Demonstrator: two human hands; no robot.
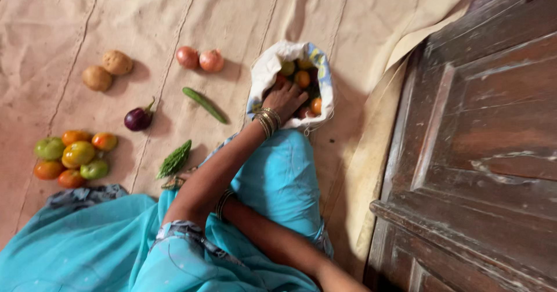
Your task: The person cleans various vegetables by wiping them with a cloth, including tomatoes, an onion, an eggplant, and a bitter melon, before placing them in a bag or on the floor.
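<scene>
Your left hand (284,99) is down inside the white bag (268,71), which lies open on the tan cloth (243,13) near the dark wooden door (481,141). The bag is full of small tomatoes (301,78), some green, some orange and red. Your fingers are spread over the tomatoes and touch them, but you cannot tell if the grip holds one. Gold bangles (267,121) sit on that wrist.

Your right hand is hidden under the left arm, so its grip cannot be told; only the right forearm (272,240) with its bangles shows across your blue clothes (278,176).

Just left of the bag lie a long green cucumber (204,104) and two red onions (199,59). Near your knee is a bumpy green gourd (175,159). Farther left are a purple eggplant (138,119), two potatoes (107,70) and a heap of tomatoes (72,157).
</scene>
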